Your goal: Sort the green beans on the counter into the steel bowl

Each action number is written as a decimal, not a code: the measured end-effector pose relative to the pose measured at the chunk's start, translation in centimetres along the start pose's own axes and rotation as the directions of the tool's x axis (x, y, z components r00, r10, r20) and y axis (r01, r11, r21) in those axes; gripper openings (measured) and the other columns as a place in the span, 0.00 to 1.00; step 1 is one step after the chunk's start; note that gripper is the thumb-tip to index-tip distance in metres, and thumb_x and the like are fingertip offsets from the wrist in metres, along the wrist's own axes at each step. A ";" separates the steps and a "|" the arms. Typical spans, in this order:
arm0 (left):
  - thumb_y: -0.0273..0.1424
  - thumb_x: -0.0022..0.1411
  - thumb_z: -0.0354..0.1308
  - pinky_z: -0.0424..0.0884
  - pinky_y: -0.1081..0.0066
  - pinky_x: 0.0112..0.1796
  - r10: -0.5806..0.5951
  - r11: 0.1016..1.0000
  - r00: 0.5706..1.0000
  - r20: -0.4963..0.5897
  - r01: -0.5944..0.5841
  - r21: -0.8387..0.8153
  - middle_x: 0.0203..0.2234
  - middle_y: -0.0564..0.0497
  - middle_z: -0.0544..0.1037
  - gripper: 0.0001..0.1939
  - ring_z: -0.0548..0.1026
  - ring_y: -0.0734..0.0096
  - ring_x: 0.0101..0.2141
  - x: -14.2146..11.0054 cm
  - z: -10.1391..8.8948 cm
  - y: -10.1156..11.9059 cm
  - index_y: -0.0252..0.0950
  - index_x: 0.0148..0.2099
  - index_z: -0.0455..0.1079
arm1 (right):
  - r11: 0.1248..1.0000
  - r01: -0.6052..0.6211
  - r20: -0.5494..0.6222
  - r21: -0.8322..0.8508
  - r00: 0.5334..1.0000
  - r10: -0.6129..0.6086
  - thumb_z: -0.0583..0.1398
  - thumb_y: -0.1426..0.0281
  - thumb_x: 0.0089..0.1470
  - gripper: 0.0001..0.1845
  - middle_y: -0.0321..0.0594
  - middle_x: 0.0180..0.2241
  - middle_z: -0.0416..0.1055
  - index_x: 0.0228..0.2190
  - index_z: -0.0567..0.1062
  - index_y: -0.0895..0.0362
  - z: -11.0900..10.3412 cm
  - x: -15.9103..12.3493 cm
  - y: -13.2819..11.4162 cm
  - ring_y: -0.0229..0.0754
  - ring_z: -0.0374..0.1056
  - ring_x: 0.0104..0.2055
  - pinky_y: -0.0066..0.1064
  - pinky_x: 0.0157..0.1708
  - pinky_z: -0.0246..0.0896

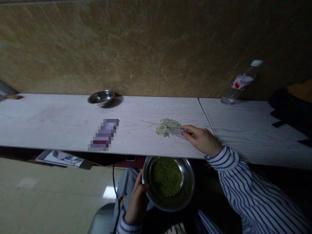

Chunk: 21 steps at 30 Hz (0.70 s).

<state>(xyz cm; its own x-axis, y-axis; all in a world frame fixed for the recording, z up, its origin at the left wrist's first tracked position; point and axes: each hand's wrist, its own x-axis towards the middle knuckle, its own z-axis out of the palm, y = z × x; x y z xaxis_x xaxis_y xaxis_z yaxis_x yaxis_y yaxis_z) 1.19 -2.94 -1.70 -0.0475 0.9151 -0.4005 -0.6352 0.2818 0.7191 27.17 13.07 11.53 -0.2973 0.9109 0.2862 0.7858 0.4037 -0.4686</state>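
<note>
My left hand (137, 198) grips the left rim of a steel bowl (188, 182), held below the front edge of the tabletop. Many small green beans (167, 177), like mung beans, lie in it. Over the table, my right hand (201, 138) is closed on a thin, see-through piece of plastic (175, 131); its exact kind is unclear. Its far end touches or overlaps a small spread of white grains mixed with green beans (164, 125) on the white tabletop (138, 130).
A smaller steel bowl (101, 98) stands near the wall at the left. A blurred-out flat object (104, 134) lies nearer the front edge. Toward the right, a clear bottle with a white cap (240, 84) stands by dark cloth (290, 110). A dark cable (114, 182) hangs below.
</note>
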 end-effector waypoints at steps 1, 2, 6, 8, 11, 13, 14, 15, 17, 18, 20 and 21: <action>0.35 0.54 0.65 0.66 0.48 0.60 0.006 1.000 1.000 0.008 -0.006 0.014 0.58 0.44 0.80 0.30 0.71 0.39 0.61 0.0 -0.1 -0.1 0.45 0.61 0.75 | 1.000 0.024 0.023 -0.002 0.999 -0.024 0.59 0.72 0.62 0.16 0.42 0.41 0.85 0.49 0.81 0.54 0.4 0.0 -0.2 0.47 0.82 0.40 0.37 0.43 0.77; 0.35 0.54 0.65 0.67 0.47 0.59 0.012 1.000 1.000 0.011 -0.013 0.025 0.57 0.44 0.80 0.30 0.72 0.39 0.60 0.0 -0.3 -0.1 0.45 0.61 0.75 | 0.999 0.049 0.045 -0.002 0.998 -0.049 0.59 0.73 0.62 0.16 0.42 0.42 0.85 0.49 0.81 0.54 0.7 0.1 -0.4 0.47 0.82 0.40 0.37 0.44 0.77; 0.34 0.51 0.65 0.70 0.48 0.57 0.025 0.998 1.000 -0.018 -0.024 0.063 0.52 0.47 0.83 0.29 0.75 0.41 0.56 0.5 -0.9 -0.2 0.46 0.58 0.77 | 0.992 0.126 0.097 -0.027 0.988 -0.122 0.61 0.74 0.62 0.16 0.41 0.44 0.84 0.49 0.82 0.53 2.0 0.6 -0.9 0.46 0.82 0.43 0.38 0.47 0.77; 0.34 0.47 0.67 0.71 0.50 0.56 0.044 0.995 0.998 -0.045 -0.040 0.087 0.48 0.48 0.85 0.28 0.77 0.42 0.54 0.7 -1.0 -0.1 0.45 0.54 0.79 | 0.993 0.108 0.107 -0.048 0.989 -0.103 0.61 0.73 0.62 0.16 0.42 0.43 0.85 0.50 0.82 0.53 2.3 0.9 -0.9 0.46 0.82 0.41 0.38 0.45 0.77; 0.34 0.52 0.65 0.70 0.50 0.57 0.029 0.994 1.000 -0.008 -0.028 0.103 0.53 0.48 0.83 0.30 0.75 0.42 0.56 0.7 -0.7 0.0 0.47 0.59 0.76 | 0.996 0.060 0.110 -0.063 0.993 -0.052 0.60 0.73 0.63 0.17 0.41 0.41 0.85 0.51 0.81 0.53 2.3 1.4 -0.7 0.44 0.81 0.36 0.37 0.42 0.77; 0.34 0.54 0.64 0.69 0.49 0.58 0.030 0.994 0.999 -0.011 -0.029 0.106 0.54 0.48 0.82 0.28 0.75 0.42 0.57 0.4 -0.4 0.2 0.48 0.59 0.76 | 0.996 0.059 0.104 -0.070 0.993 -0.052 0.60 0.73 0.63 0.17 0.41 0.41 0.85 0.51 0.81 0.52 2.1 1.7 -0.3 0.44 0.81 0.36 0.36 0.42 0.77; 0.34 0.54 0.64 0.68 0.49 0.58 0.033 0.994 0.999 -0.019 -0.030 0.105 0.55 0.47 0.82 0.28 0.74 0.41 0.58 0.3 -0.3 0.2 0.48 0.58 0.77 | 0.995 0.067 0.094 -0.070 0.994 -0.060 0.60 0.73 0.63 0.17 0.40 0.41 0.85 0.51 0.81 0.51 1.9 1.9 -0.1 0.44 0.81 0.36 0.36 0.42 0.77; 0.35 0.54 0.63 0.67 0.48 0.59 0.034 0.994 0.999 -0.031 -0.030 0.103 0.56 0.46 0.81 0.27 0.73 0.40 0.59 0.2 -0.2 0.3 0.48 0.58 0.77 | 0.995 0.076 0.080 -0.067 0.994 -0.071 0.60 0.73 0.63 0.17 0.40 0.41 0.85 0.50 0.81 0.51 1.8 2.2 0.0 0.44 0.81 0.37 0.37 0.42 0.77; 0.35 0.55 0.63 0.65 0.47 0.61 0.036 0.994 0.998 -0.052 -0.030 0.101 0.59 0.45 0.79 0.26 0.71 0.40 0.62 0.0 -0.1 0.2 0.48 0.58 0.77 | 0.994 0.093 0.035 -0.051 0.995 -0.091 0.60 0.73 0.63 0.16 0.41 0.42 0.85 0.50 0.81 0.52 1.6 3.1 0.3 0.44 0.81 0.38 0.37 0.42 0.76; 0.35 0.56 0.62 0.63 0.47 0.62 0.037 0.995 0.998 -0.059 -0.031 0.098 0.60 0.45 0.79 0.26 0.69 0.41 0.63 0.0 -0.1 0.2 0.48 0.58 0.77 | 0.994 0.100 0.011 -0.043 0.995 -0.099 0.59 0.73 0.63 0.15 0.42 0.43 0.85 0.49 0.81 0.53 1.5 3.8 0.3 0.45 0.81 0.39 0.37 0.43 0.75; 0.35 0.56 0.62 0.62 0.47 0.62 0.042 0.995 0.997 -0.063 -0.036 0.091 0.60 0.45 0.78 0.26 0.68 0.42 0.64 0.0 -0.3 0.1 0.48 0.59 0.77 | 0.993 0.114 -0.020 -0.041 0.993 -0.115 0.59 0.73 0.64 0.14 0.43 0.43 0.84 0.48 0.81 0.54 1.6 5.5 0.3 0.46 0.80 0.41 0.38 0.45 0.73; 0.35 0.56 0.63 0.63 0.47 0.62 0.042 0.995 0.997 -0.058 -0.037 0.088 0.59 0.45 0.79 0.27 0.69 0.42 0.63 0.0 -0.4 0.0 0.48 0.59 0.77 | 0.991 0.123 -0.017 -0.055 0.992 -0.124 0.59 0.73 0.63 0.13 0.43 0.42 0.84 0.46 0.81 0.54 1.8 6.6 0.2 0.46 0.80 0.41 0.38 0.45 0.72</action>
<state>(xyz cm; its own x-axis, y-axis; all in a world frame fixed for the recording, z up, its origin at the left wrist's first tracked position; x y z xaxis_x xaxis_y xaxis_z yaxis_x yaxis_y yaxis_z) 0.90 -3.00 -1.89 -0.1192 0.9077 -0.4023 -0.5628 0.2720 0.7805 24.41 19.32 11.87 -0.3836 0.8520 0.3561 0.7720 0.5075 -0.3826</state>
